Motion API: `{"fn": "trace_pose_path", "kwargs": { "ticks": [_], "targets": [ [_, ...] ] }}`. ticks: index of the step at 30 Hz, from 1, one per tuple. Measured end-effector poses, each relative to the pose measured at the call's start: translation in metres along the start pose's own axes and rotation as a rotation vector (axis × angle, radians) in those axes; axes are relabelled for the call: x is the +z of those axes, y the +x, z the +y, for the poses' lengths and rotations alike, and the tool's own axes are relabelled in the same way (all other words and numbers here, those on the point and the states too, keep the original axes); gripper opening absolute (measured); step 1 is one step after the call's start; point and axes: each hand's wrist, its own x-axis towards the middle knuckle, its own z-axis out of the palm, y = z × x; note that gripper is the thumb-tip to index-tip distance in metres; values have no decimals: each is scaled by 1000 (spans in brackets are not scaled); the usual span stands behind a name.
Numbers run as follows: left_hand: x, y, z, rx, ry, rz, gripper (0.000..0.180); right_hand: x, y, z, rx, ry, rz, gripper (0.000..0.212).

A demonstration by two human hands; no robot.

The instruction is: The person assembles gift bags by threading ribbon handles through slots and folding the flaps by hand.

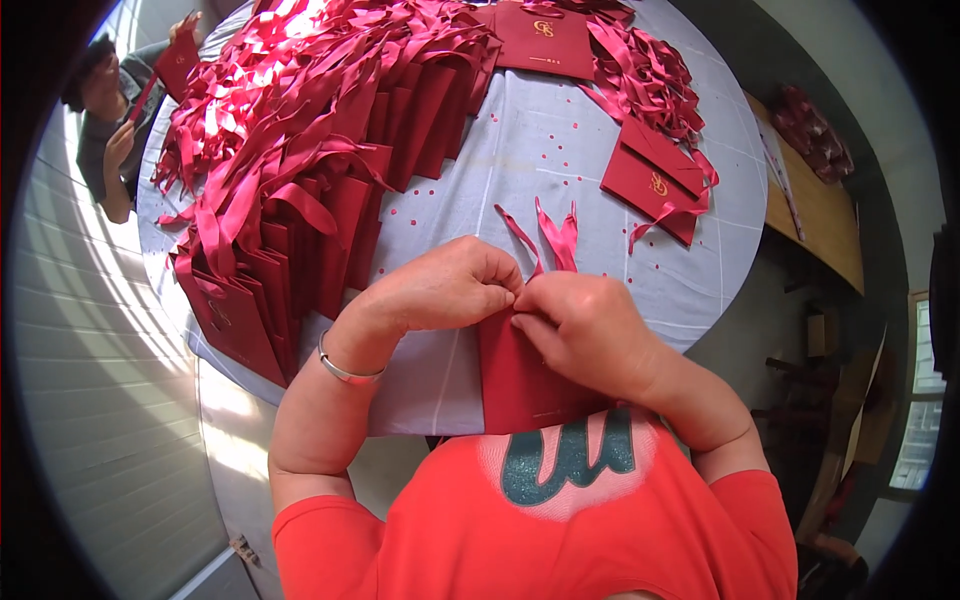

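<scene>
A flat red paper gift bag (530, 385) lies at the table's near edge, close to my body. My left hand (455, 285) is closed in a pinch at the bag's top edge. Right beside it, my right hand (585, 325) is closed over the same edge, its fingers curled and its fingertips almost meeting the left ones. Loose ends of a red satin ribbon (560, 238) stick up beyond my hands. Where the ribbon joins the bag is hidden by my fingers.
Many ribboned red bags (320, 210) stand packed at the left. Another bag (655, 180) lies at the right beside heaped ribbons (650, 80); one more (545, 40) lies at the back. Small red dots (565, 160) litter the tablecloth (470, 210). A person (110, 120) holds a bag at far left.
</scene>
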Motion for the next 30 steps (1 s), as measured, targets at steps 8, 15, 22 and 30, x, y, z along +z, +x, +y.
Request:
{"fn": "trace_pose_path", "kwargs": {
  "ticks": [8, 15, 22, 30],
  "targets": [
    [11, -13, 16, 71, -5, 77, 15, -33, 25, 32, 300, 684, -287, 11],
    [21, -23, 36, 62, 129, 202, 18, -27, 63, 54, 296, 741, -827, 16],
    [17, -27, 36, 108, 212, 175, 25, -12, 71, 60, 505, 1024, -1088, 23],
    [17, -27, 39, 209, 451, 114, 30, -11, 60, 51, 696, 1007, -810, 21]
  ]
}}
